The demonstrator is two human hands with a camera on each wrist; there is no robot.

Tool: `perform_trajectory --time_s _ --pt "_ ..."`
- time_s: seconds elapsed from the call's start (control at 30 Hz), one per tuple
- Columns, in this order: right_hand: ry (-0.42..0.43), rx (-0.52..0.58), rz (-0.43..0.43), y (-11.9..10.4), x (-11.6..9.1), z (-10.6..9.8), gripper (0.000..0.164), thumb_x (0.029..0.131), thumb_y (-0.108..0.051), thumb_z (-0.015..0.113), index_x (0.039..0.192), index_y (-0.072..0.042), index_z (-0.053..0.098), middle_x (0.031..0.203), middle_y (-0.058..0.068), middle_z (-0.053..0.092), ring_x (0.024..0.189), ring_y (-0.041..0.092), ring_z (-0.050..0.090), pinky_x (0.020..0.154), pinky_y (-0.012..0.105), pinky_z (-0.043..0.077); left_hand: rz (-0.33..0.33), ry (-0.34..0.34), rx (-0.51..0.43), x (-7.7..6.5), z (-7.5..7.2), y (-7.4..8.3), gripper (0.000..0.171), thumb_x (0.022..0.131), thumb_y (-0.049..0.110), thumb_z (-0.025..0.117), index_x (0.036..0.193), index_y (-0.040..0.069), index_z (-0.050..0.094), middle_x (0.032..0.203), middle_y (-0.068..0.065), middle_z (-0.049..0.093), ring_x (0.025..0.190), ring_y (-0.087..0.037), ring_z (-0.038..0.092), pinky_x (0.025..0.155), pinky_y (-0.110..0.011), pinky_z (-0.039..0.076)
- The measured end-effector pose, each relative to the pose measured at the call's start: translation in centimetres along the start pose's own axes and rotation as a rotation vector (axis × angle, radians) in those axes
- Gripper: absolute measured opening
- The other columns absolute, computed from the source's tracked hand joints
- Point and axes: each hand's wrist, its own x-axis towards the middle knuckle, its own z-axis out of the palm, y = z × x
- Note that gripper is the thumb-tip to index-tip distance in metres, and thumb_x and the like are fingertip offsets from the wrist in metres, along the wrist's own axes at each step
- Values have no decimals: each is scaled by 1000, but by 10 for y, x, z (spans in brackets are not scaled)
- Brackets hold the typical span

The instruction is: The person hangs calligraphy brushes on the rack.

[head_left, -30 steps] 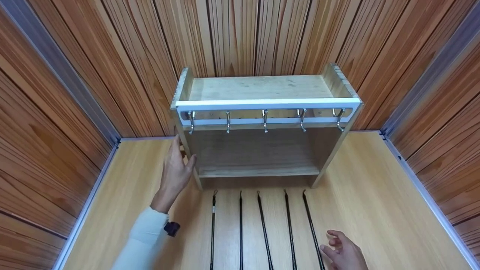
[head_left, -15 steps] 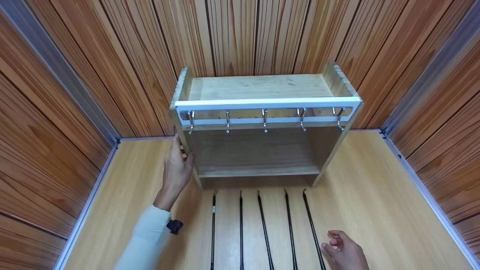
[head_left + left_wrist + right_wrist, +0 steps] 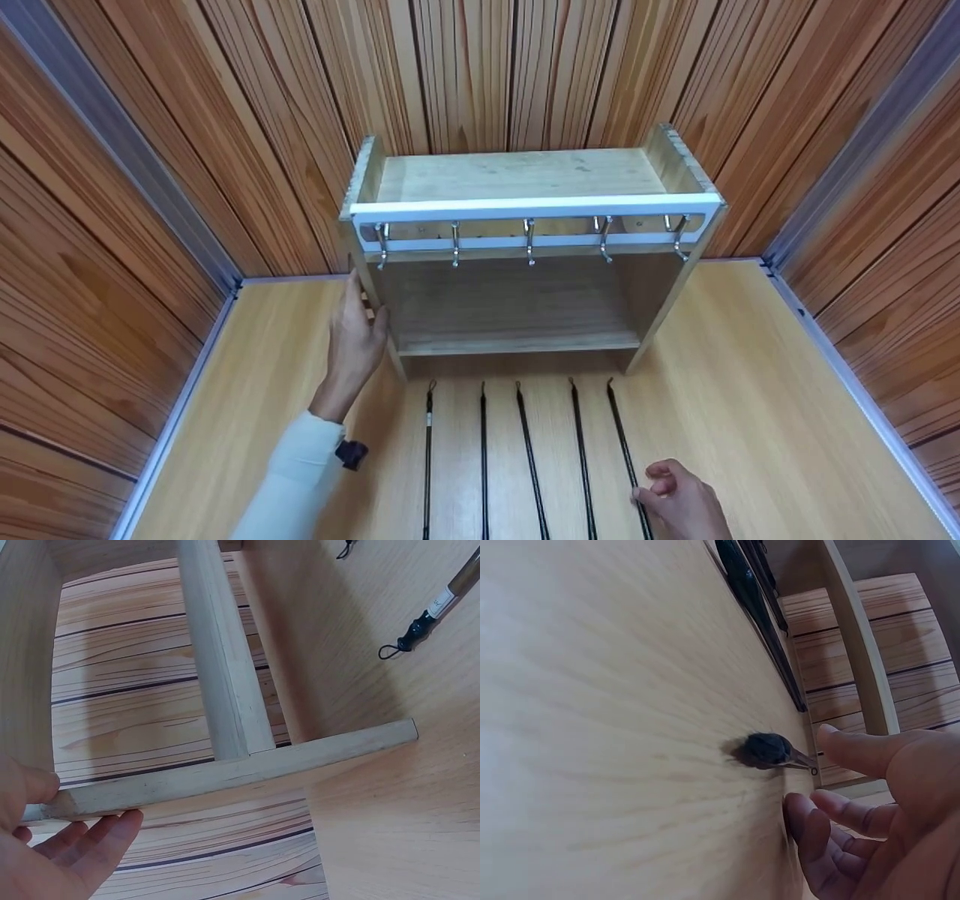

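The left grip (image 3: 354, 341) holds the wooden rack (image 3: 517, 300) by its left side; the right grip (image 3: 682, 499), thumb and fingers parted, is at the rightmost brush (image 3: 622, 435), contact unclear. Four more brushes (image 3: 484, 450) lie leftward on the surface (image 3: 750, 375), nearer than the rack.

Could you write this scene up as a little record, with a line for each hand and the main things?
Left hand: grips the shelf's left side panel
Right hand: at the rightmost brush; contact unclear
Shelf: wooden, upright
Hooks: five, metal, on a white rail
Brushes: five, dark, lying before the shelf
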Motion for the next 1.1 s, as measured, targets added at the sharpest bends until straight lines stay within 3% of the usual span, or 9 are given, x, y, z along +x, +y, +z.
perform_trajectory --time_s 0.33,0.8,1.1 --pt "-15 32 -19 3 6 -1 27 76 -14 85 93 -4 66 66 -2 57 61 17 54 66 32 42 -10 -4 4 0 0 0 70 93 -14 56 154 -1 24 134 -30 48 108 -42 61 81 -45 59" --pt "-36 83 13 -3 9 6 28 74 -10 85 91 -3 64 66 1 57 55 17 58 54 27 42 -46 0 7 0 1 1 71 94 -14 57 155 1 25 136 -27 49 109 -39 61 81 -44 59" --pt "-20 11 -40 -8 8 11 24 75 -9 84 86 -6 63 65 -1 58 57 16 56 57 31 42 -78 -14 13 0 1 1 71 94 -13 56 156 4 24 139 -24 46 114 -36 58 84 -44 58"
